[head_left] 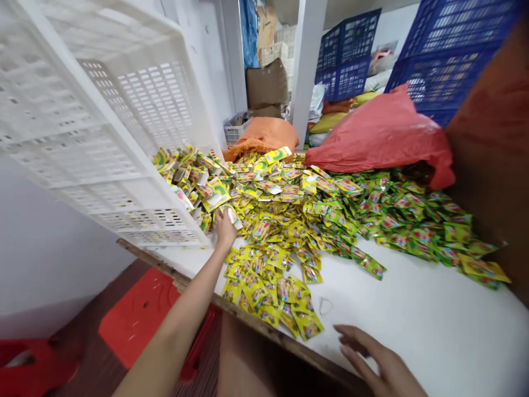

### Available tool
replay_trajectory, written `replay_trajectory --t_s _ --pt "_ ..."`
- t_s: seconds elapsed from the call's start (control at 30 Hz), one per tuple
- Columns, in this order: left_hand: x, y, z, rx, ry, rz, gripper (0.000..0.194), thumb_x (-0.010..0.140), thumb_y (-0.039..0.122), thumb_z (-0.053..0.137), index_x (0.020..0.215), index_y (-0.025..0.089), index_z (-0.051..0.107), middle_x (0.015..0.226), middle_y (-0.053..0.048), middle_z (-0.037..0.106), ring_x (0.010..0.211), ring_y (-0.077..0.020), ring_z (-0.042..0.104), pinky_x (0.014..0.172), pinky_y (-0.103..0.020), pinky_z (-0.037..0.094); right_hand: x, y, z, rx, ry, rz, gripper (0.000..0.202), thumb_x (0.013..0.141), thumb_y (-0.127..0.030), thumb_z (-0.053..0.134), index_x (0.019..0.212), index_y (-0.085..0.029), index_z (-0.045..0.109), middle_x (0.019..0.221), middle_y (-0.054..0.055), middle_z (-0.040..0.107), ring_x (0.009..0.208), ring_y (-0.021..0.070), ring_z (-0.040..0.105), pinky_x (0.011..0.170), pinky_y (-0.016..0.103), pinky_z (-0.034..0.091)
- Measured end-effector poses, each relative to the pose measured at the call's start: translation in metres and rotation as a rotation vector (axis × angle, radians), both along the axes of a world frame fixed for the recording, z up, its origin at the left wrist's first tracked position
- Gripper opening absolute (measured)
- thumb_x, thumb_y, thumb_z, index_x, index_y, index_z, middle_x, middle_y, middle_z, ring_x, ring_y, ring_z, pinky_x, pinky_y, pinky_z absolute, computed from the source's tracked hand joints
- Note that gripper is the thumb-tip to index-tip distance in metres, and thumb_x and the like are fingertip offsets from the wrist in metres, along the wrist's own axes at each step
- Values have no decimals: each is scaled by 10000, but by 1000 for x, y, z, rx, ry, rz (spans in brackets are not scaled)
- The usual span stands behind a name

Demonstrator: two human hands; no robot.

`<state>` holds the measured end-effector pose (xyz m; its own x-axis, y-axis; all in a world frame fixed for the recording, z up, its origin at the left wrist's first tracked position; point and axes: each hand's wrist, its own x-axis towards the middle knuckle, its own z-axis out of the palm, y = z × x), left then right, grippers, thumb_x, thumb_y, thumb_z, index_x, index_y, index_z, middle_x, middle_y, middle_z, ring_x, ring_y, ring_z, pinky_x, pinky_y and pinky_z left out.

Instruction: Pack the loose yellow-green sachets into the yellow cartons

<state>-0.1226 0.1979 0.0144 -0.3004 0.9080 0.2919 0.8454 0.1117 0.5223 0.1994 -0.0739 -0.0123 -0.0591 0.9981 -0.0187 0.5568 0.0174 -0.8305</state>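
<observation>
At the mouth of a tipped white crate point(165, 110), my left hand point(225, 229) has its fingers closed on a small cardboard box point(235, 216), whose white side shows. Small yellow-green printed boxes point(217, 193) spill from the crate around that hand. To its right lies a heap of small yellow packets point(285, 234), some of which reach the table's front edge. My right hand point(378, 358) is low over the white tabletop point(372, 303), fingers apart and holding nothing. A thin clear loop point(326, 306) lies near its fingertips.
Green packets point(413, 220) are heaped on the right, in front of a red sack point(384, 132). An orange sack point(264, 132) lies behind the boxes. Blue crates point(446, 55) stand at the back. A red stool point(140, 314) is below the table's wooden edge.
</observation>
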Motion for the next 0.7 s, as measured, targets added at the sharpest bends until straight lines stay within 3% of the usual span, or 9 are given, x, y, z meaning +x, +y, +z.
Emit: replay_trajectory --t_s 0.1,0.27,0.4,0.47,0.53,0.63,0.7 --pt "-1 0 2 -11 -40 -83 518 719 117 568 1222 195 474 1170 -132 549 1100 -273 503 909 -371 378 -33 19 7 28 32 54 283 824 -426 488 975 -238 636 959 67 689 900 227 646 799 326 529" --pt "3 -19 20 39 -115 -168 300 807 208 467 1080 169 585 929 -77 655 865 -207 593 772 -290 425 -52 21 8 62 28 38 258 874 -389 436 982 -228 607 965 68 670 872 211 628 785 328 517" --pt "39 -87 26 20 -215 -313 245 790 216 466 971 189 629 693 3 635 604 -129 562 576 -208 409 -57 23 9 257 -47 -122 361 858 -357 470 1197 -232 485 1200 88 551 1070 246 533 904 418 456" --pt "64 -131 25 -109 -463 -593 195 770 234 509 892 161 643 602 17 591 536 -114 518 514 -196 376 -65 29 11 397 -111 -144 560 814 -339 539 1327 -218 349 1346 103 413 1229 284 388 1003 489 349" --pt "85 -168 25 -290 -714 -771 200 781 300 528 843 141 632 575 17 570 523 -111 509 519 -202 386 -72 36 11 472 -141 -102 646 799 -299 553 1375 -211 274 1392 105 351 1284 298 302 1034 518 288" --pt "98 -196 25 -395 -862 -870 275 804 387 512 747 139 615 612 -7 582 600 -129 538 599 -227 425 -76 43 10 406 -53 -4 478 851 -238 456 1321 -233 368 1289 90 478 1206 262 416 992 464 358" --pt "98 -196 21 -297 -859 -808 255 771 400 569 814 151 611 758 -32 625 718 -149 561 686 -247 439 -79 42 10 290 65 -6 396 881 -250 411 1276 -229 407 1191 89 556 1108 230 508 936 402 417"
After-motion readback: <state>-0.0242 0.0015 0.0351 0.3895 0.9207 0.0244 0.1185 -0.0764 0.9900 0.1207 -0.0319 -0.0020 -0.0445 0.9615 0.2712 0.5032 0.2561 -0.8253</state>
